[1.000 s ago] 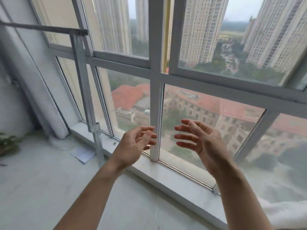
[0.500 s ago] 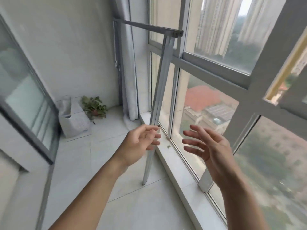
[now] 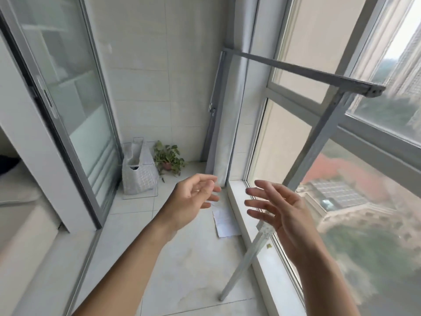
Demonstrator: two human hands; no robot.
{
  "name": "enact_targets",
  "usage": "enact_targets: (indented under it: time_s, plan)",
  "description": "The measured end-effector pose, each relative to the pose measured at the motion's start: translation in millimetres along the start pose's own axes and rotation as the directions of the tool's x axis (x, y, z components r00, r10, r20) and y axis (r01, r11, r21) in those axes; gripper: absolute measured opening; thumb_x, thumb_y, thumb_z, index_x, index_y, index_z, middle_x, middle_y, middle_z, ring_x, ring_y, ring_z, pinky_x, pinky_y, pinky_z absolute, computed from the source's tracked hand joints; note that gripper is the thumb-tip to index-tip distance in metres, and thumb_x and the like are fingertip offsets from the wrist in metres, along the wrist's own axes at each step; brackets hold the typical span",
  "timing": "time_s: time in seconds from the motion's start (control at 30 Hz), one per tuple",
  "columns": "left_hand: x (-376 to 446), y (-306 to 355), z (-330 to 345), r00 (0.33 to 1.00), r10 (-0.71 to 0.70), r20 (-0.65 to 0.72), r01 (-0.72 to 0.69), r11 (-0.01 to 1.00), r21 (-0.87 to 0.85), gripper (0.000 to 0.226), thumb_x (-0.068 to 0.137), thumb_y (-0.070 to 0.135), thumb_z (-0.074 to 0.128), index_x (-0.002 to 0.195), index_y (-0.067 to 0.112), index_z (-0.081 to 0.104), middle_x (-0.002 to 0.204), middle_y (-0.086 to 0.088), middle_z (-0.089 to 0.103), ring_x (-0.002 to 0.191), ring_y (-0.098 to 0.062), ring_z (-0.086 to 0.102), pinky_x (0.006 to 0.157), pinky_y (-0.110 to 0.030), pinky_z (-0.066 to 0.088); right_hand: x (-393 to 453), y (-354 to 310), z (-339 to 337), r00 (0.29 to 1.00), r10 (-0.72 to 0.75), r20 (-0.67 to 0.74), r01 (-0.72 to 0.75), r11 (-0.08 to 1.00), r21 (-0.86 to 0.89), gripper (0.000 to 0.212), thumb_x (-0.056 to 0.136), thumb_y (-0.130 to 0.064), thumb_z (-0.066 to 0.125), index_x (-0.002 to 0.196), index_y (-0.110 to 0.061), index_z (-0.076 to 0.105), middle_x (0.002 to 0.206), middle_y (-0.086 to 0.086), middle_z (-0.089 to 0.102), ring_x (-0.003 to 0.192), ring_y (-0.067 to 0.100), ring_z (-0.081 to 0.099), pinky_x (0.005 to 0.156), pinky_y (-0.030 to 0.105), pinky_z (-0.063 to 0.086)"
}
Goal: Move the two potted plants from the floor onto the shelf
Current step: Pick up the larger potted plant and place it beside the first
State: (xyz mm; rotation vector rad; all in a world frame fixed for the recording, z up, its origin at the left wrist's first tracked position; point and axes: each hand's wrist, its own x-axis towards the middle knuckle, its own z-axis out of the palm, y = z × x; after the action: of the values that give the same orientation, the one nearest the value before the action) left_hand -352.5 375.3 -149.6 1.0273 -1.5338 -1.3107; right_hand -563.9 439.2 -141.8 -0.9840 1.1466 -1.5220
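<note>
A potted plant [image 3: 169, 158] with green trailing leaves in a reddish pot stands on the tiled floor at the far end of the balcony, against the wall. Only this one plant shows. My left hand [image 3: 193, 200] and my right hand [image 3: 276, 209] are raised in front of me, palms facing each other, fingers relaxed, holding nothing. Both are well short of the plant. A grey metal shelf frame [image 3: 319, 142] with a top bar and a slanted leg stands along the window, its leg passing behind my right hand.
A white mesh bag [image 3: 139, 174] stands left of the plant. A sheet of paper [image 3: 225, 223] lies on the floor by the white window sill [image 3: 257, 254]. A sliding glass door [image 3: 68, 110] lines the left side, windows the right.
The view has swung left from the window to the far end of the balcony, bringing the plant and the door into view. My hands keep their raised, empty pose.
</note>
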Motion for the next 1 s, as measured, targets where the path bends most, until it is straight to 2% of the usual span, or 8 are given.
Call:
enact_targets:
  time_s: [0.1, 0.27, 0.43, 0.6, 0.83, 1.0]
  plan:
    - [32, -6, -46, 1.000, -0.008, -0.007, 0.008, 1.000, -0.011, 0.020, 0.102, 0.030, 0.054, 0.116, 0.024, 0.067, 0.106, 0.001, 0.076, 0.097, -0.015, 0.074, 0.088, -0.032, 0.060, 43, 8, 44, 1.000, -0.010, 0.006, 0.010, 1.000, -0.019, 0.044, 0.081, -0.041, 0.072, 0.109, -0.008, 0.074, 0.105, 0.017, 0.077, 0.088, 0.031, 0.074, 0.085, 0.049, 0.058]
    - [71, -22, -109, 0.998, -0.040, -0.049, 0.039, 0.999, -0.012, 0.020, 0.101, 0.029, 0.054, 0.115, 0.024, 0.067, 0.108, 0.000, 0.075, 0.097, -0.016, 0.074, 0.091, -0.037, 0.058, 97, 28, 100, 0.999, 0.024, 0.043, -0.022, 0.999, -0.047, 0.034, 0.090, -0.035, 0.067, 0.111, -0.008, 0.073, 0.105, 0.013, 0.078, 0.092, 0.034, 0.075, 0.086, 0.049, 0.060]
    - [103, -39, -158, 0.992, -0.055, -0.116, 0.052, 0.998, -0.033, 0.020, 0.101, 0.029, 0.055, 0.116, 0.023, 0.067, 0.108, -0.001, 0.075, 0.098, -0.016, 0.074, 0.092, -0.038, 0.059, 150, 43, 148, 0.994, 0.052, 0.100, -0.047, 0.998, -0.050, 0.041, 0.082, -0.040, 0.070, 0.108, -0.008, 0.074, 0.103, 0.015, 0.078, 0.086, 0.030, 0.074, 0.082, 0.047, 0.060]
    - [141, -54, -192, 0.983, -0.072, -0.170, 0.069, 0.997, -0.025, 0.021, 0.101, 0.031, 0.055, 0.117, 0.023, 0.067, 0.108, -0.001, 0.076, 0.098, -0.016, 0.075, 0.092, -0.036, 0.059, 206, 63, 179, 0.983, 0.090, 0.161, -0.080, 0.995, -0.064, 0.043, 0.080, -0.044, 0.073, 0.108, -0.011, 0.075, 0.105, 0.013, 0.078, 0.090, 0.031, 0.075, 0.078, 0.041, 0.059]
    - [233, -57, -235, 0.966, -0.047, -0.254, 0.054, 0.998, 0.020, 0.020, 0.101, 0.030, 0.055, 0.115, 0.025, 0.068, 0.109, -0.002, 0.076, 0.099, -0.017, 0.074, 0.090, -0.035, 0.058, 316, 79, 208, 0.967, 0.079, 0.243, -0.073, 0.997, -0.037, 0.037, 0.081, -0.043, 0.073, 0.105, -0.015, 0.077, 0.104, 0.013, 0.078, 0.087, 0.027, 0.075, 0.077, 0.040, 0.061]
    - [316, -53, -254, 0.953, -0.037, -0.301, 0.051, 0.998, 0.037, 0.022, 0.101, 0.029, 0.054, 0.117, 0.023, 0.067, 0.111, -0.003, 0.076, 0.099, -0.016, 0.074, 0.092, -0.038, 0.057, 413, 69, 213, 0.960, 0.048, 0.276, -0.050, 0.999, -0.001, 0.050, 0.074, -0.048, 0.074, 0.108, -0.011, 0.074, 0.101, 0.013, 0.079, 0.084, 0.025, 0.074, 0.075, 0.038, 0.061]
